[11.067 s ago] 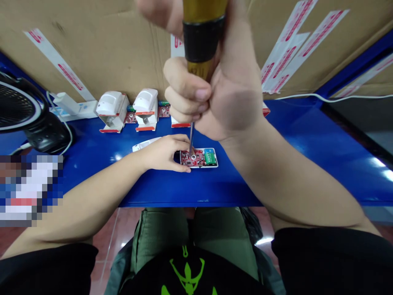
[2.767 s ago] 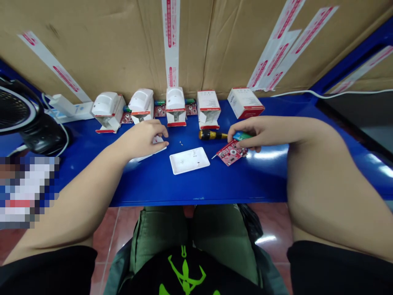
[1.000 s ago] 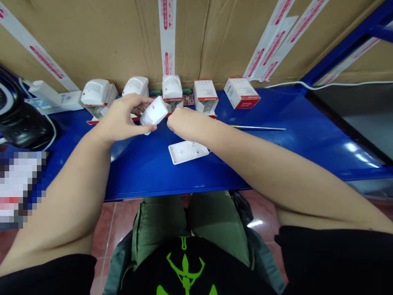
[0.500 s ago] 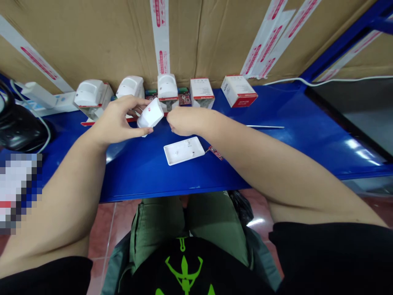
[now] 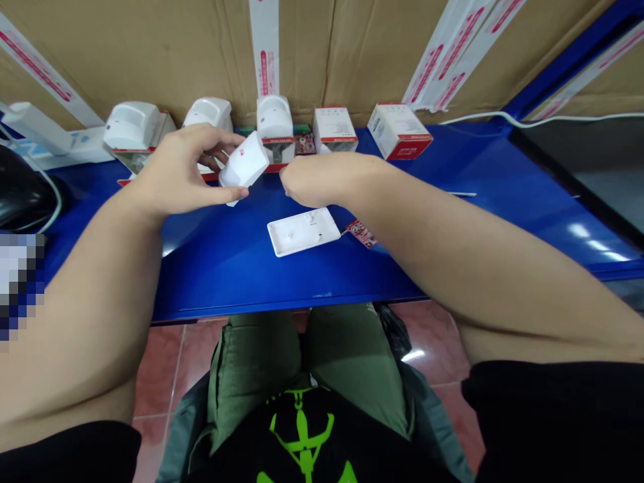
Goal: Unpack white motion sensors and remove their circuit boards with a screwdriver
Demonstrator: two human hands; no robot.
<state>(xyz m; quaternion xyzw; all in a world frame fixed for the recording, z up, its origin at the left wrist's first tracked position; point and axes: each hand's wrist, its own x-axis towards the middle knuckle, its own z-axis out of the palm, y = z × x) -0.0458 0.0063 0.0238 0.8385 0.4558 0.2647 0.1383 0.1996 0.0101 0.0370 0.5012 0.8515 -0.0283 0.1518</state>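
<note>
Here's the whole blue steel workbench laid out beneath a cardboard wall strapped with red-printed tape, and along the back a tight row of white motion sensors and small product boxes stands close to the action. Out front, the left hand has a white sensor cover up off the bench, its fingers wrapped over the top and its thumb pressed beneath, clamping the cover between them at the tips. That's a light grip, and a slip here could drop the cover onto the bench or the plate below. The right hand hovers just beside it with its fingers curled together; their tips turn out of sight, so whether they pinch anything can't be told. Below sits a white base plate, with a red circuit board just off its right corner, partly under the right forearm. A careless sweep of that arm could shove the board, and a wide swing of the left knuckles could topple the nearest sensors.
</note>
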